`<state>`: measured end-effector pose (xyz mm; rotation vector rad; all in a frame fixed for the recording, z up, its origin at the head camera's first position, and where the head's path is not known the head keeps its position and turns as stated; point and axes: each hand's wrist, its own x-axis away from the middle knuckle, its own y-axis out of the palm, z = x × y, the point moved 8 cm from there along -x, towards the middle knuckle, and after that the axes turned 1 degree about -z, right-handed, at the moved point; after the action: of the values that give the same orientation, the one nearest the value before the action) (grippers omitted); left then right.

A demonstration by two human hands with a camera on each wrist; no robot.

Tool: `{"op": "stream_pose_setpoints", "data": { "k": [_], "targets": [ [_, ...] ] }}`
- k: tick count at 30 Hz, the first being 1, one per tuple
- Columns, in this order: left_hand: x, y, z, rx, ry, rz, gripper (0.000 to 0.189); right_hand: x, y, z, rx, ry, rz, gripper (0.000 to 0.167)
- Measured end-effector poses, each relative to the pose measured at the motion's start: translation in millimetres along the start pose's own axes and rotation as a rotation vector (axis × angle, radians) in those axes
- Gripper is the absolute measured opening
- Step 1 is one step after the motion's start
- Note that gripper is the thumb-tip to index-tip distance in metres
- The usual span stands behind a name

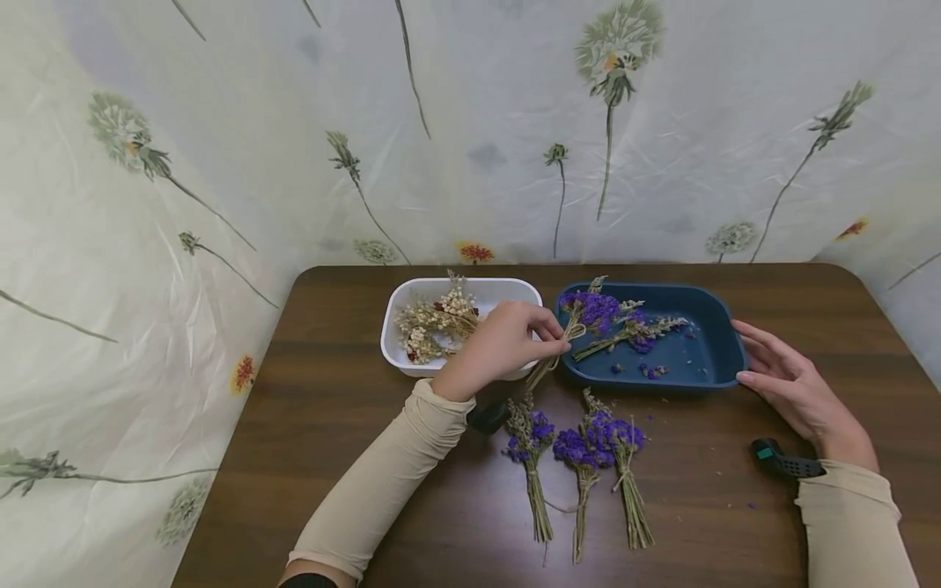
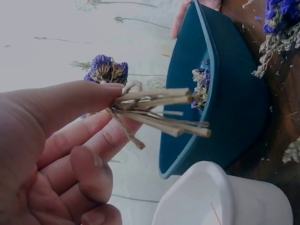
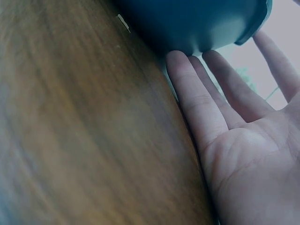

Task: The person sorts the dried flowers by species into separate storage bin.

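Observation:
Between thumb and fingers my left hand [image 1: 503,339] pinches the tied stems of a purple dried flower bunch [image 1: 591,310]. Its blossoms hang over the left end of a blue tray [image 1: 709,380]. In the left wrist view, twine [image 2: 126,129] circles the stems just by the thumb. Fairly straight fingers of my right hand [image 1: 790,380] touch the tray's right end; the right wrist view shows the fingertips [image 3: 178,58] against its outer wall. Inside the tray lies another purple bunch [image 1: 625,336] among loose petals.
A white tray [image 1: 390,343] holding cream dried flowers [image 1: 430,327] stands left of the blue one. Several tied purple bunches [image 1: 581,457] lie on the brown table [image 1: 353,425] in front. Petal crumbs are scattered nearby. A floral curtain [image 1: 470,163] hangs behind.

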<state>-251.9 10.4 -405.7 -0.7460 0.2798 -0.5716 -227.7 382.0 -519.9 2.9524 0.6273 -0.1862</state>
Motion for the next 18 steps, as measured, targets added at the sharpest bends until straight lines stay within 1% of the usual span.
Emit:
{"op": "stream_pose_setpoints", "data": {
  "k": [6,8,13,15,18],
  "targets": [
    [-20.0,8.6,7.0,0.011,0.011,-0.056,0.012,-0.8,0,0,-0.004,-0.007,-0.011,0.072],
    [-27.2,12.9,8.4,0.001,0.015,-0.074,0.011,-0.6,0,0,-0.007,-0.006,-0.013,0.072],
    [-44.6,22.8,13.1,-0.105,0.051,-0.088,0.010,0.9,1,1,-0.010,0.004,-0.006,0.073],
    [-50.6,25.9,14.3,-0.141,0.051,-0.094,0.009,0.8,1,1,-0.010,0.007,-0.001,0.073],
    [-58.2,28.5,17.1,-0.162,0.050,-0.108,0.010,-0.2,0,1,-0.007,0.006,0.004,0.073]
  ]
}}
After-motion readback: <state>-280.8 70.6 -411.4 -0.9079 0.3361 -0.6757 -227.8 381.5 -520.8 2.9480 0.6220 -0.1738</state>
